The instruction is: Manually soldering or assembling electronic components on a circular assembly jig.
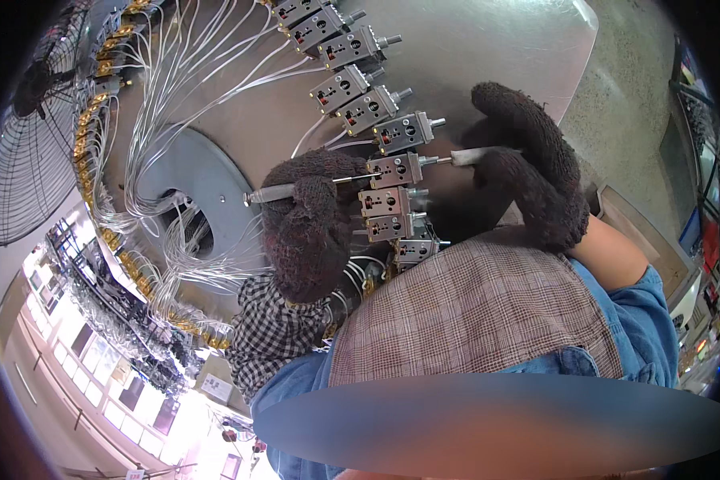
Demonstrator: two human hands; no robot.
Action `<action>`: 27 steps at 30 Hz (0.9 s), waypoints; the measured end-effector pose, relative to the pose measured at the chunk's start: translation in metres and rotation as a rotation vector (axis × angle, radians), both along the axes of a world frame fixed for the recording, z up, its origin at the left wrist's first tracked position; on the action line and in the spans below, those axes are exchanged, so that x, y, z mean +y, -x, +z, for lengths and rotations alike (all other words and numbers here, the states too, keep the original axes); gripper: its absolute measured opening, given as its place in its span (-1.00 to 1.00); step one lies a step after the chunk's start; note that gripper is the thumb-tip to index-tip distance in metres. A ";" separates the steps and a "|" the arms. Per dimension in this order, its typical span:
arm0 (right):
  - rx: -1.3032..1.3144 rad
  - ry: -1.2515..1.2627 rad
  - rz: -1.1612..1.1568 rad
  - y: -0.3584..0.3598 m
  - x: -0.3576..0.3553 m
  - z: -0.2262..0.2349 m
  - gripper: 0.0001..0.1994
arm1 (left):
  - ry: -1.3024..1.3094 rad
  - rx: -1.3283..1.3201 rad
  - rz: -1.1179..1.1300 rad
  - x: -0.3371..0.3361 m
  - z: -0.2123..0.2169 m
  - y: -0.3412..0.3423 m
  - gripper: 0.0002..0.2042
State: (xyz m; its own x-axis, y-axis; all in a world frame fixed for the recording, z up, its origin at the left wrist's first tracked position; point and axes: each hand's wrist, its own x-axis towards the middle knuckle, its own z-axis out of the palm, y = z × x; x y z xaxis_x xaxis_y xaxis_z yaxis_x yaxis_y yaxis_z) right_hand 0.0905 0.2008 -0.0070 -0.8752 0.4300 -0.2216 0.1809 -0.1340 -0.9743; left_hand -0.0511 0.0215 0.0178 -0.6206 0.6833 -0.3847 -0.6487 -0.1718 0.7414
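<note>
A row of small silver metal control boxes, each with a round hole and a spindle, runs down the middle of the view. My left hand [308, 228], in a dark knitted glove, is closed around a screwdriver [270, 194] with a pale grey handle. The screwdriver's thin shaft reaches across to the face of one metal control box [395, 170]. On the other side, my right hand [536, 168], gloved alike, pinches a short white sleeve-like piece [469, 157]. That piece lines up with the same box's spindle [434, 161] and appears to meet its end.
Bundled white leads [156, 104] run from the boxes to brass-coloured fittings [82, 144] along the rim of a round metal table [488, 40]. A grey disc [216, 172] with a central hole lies on it. A caged fan [32, 152] stands at the left.
</note>
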 end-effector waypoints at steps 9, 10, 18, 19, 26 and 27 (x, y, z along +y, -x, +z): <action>0.241 -0.943 0.146 0.005 0.007 -0.024 -0.56 | 0.037 -0.007 0.027 -0.004 -0.006 -0.004 -0.84; 0.208 -0.815 0.138 0.002 0.005 -0.023 -0.57 | 0.110 -0.003 0.058 -0.006 -0.007 -0.006 -0.84; -0.261 0.407 -0.054 0.006 0.001 0.006 -0.63 | 0.009 0.013 0.028 -0.004 -0.007 -0.003 -0.81; -0.206 0.297 -0.030 0.004 0.000 0.004 -0.62 | 0.018 0.087 0.018 -0.005 -0.007 -0.003 -0.81; -0.075 0.244 -0.099 -0.006 -0.005 -0.004 -0.61 | -0.065 0.014 -0.064 -0.016 -0.004 -0.004 -0.81; -0.076 0.245 -0.095 -0.009 -0.006 -0.005 -0.61 | 0.012 0.091 -0.008 -0.023 -0.007 -0.008 -0.81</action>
